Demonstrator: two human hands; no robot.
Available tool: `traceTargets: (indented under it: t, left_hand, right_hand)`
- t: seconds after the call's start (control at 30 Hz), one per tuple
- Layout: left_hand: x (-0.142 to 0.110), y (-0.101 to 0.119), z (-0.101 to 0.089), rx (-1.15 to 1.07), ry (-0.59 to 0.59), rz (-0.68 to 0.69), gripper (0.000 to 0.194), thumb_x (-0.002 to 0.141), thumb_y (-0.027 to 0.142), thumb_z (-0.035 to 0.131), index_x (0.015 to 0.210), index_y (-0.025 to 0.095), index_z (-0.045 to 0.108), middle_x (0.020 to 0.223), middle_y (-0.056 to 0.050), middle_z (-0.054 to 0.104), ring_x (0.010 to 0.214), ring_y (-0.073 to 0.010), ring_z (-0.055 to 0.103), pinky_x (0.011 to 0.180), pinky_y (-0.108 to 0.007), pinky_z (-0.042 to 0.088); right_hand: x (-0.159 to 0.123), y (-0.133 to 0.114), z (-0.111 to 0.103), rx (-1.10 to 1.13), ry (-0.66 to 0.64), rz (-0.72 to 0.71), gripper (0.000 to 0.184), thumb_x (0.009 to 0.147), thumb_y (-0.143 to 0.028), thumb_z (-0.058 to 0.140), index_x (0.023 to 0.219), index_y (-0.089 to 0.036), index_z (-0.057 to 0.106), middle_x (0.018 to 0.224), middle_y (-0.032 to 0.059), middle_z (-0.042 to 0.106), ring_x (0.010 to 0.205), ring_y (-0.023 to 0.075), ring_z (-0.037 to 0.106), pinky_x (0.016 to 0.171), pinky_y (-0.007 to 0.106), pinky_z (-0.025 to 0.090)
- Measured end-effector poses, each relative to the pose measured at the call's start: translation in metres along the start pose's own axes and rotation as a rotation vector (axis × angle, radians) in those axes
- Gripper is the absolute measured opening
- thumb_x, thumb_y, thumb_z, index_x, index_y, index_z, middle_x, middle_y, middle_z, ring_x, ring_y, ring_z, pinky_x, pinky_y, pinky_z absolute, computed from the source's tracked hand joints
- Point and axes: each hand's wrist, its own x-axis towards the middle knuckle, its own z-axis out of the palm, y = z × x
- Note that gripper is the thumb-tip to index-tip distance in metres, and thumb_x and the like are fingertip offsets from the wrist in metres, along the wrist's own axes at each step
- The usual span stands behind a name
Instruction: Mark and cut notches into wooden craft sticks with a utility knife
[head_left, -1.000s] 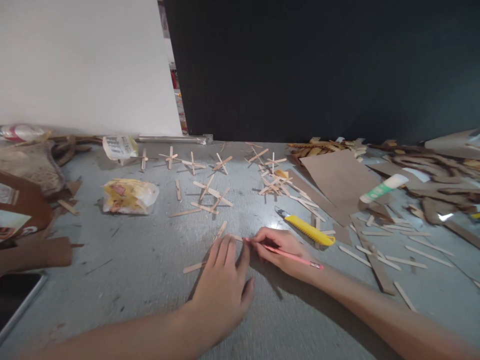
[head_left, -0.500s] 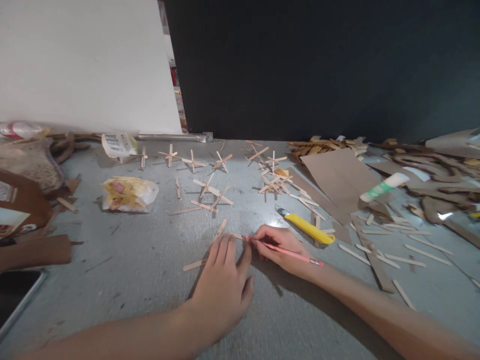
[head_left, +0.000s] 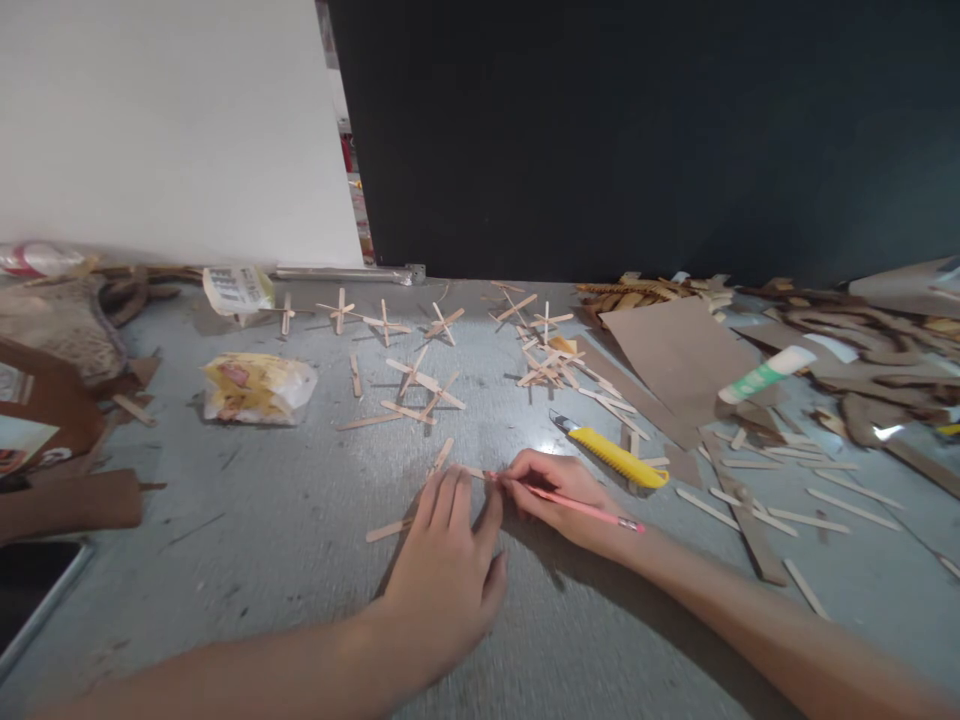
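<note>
Fingers stretched and palm down, my left hand [head_left: 448,555] lies over crossed wooden craft sticks [head_left: 388,531], pressing them on the grey table [head_left: 285,570]. Stick ends poke out to the left, above and to the right of it; the middle is hidden. My right hand [head_left: 559,495] grips a pink pencil [head_left: 581,506], its tip at the stick end [head_left: 474,471] beside my left fingers. A yellow utility knife [head_left: 619,457] with its blade out lies just beyond my right hand.
Several crossed-stick pieces [head_left: 385,323] stand at the back. A plastic bag [head_left: 259,388] and a phone [head_left: 37,590] are at left. Loose sticks [head_left: 810,520], cardboard [head_left: 667,360] and a glue tube [head_left: 766,375] lie at right. A black panel [head_left: 645,140] closes off the back.
Both hands and the pencil have stayed almost in place. Only a very slight shift of the whole view shows.
</note>
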Motion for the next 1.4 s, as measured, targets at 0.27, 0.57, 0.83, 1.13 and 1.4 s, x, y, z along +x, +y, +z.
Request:
traceTargets:
  t: [0.27, 0.57, 0.83, 1.13, 1.4]
  left_hand:
    - [-0.0002, -0.0001, 0.0001, 0.003, -0.012, -0.005, 0.057, 0.092, 0.027, 0.055, 0.147, 0.013, 0.050, 0.140, -0.024, 0.054, 0.134, -0.0423, 0.050, 0.109, -0.067, 0.044]
    - [0.0016, 0.0001, -0.0023, 0.099, -0.002, 0.040, 0.056, 0.090, 0.028, 0.058, 0.143, 0.008, 0.053, 0.134, -0.027, 0.055, 0.128, -0.0443, 0.054, 0.104, -0.066, 0.048]
    - [0.0007, 0.0019, 0.0004, 0.035, 0.007, 0.005, 0.056, 0.089, 0.026, 0.060, 0.143, 0.009, 0.054, 0.136, -0.025, 0.055, 0.131, -0.0433, 0.051, 0.106, -0.066, 0.046]
    - [0.0012, 0.0004, -0.0019, 0.074, -0.036, 0.019, 0.058, 0.091, 0.028, 0.057, 0.146, 0.010, 0.050, 0.137, -0.026, 0.054, 0.131, -0.0430, 0.052, 0.105, -0.065, 0.048]
    - [0.0003, 0.0009, 0.0006, -0.039, -0.005, -0.013, 0.055, 0.092, 0.026, 0.054, 0.145, 0.011, 0.051, 0.139, -0.026, 0.053, 0.134, -0.0449, 0.049, 0.108, -0.070, 0.043]
  right_hand:
    - [0.0007, 0.0012, 0.0007, 0.023, 0.003, -0.011, 0.018, 0.096, -0.036, 0.060, 0.087, -0.021, 0.067, 0.066, -0.0021, 0.064, 0.056, 0.0112, 0.054, 0.053, 0.022, 0.041]
    - [0.0005, 0.0042, 0.0021, 0.044, -0.003, 0.017, 0.018, 0.096, -0.035, 0.061, 0.089, -0.021, 0.067, 0.065, -0.0027, 0.063, 0.056, 0.0110, 0.055, 0.053, 0.021, 0.042]
    - [-0.0004, 0.0033, 0.0009, -0.003, -0.002, -0.007, 0.019, 0.096, -0.037, 0.061, 0.087, -0.021, 0.068, 0.065, -0.0023, 0.063, 0.056, 0.0116, 0.055, 0.053, 0.021, 0.042]
    - [0.0006, 0.0049, 0.0026, 0.033, 0.000, -0.001, 0.023, 0.095, -0.042, 0.061, 0.087, -0.021, 0.067, 0.065, -0.0022, 0.063, 0.056, 0.0117, 0.055, 0.053, 0.022, 0.043]
    - [0.0002, 0.0030, 0.0012, 0.016, 0.000, 0.006, 0.023, 0.096, -0.042, 0.061, 0.087, -0.022, 0.067, 0.066, -0.0014, 0.065, 0.057, 0.0123, 0.056, 0.053, 0.022, 0.043]
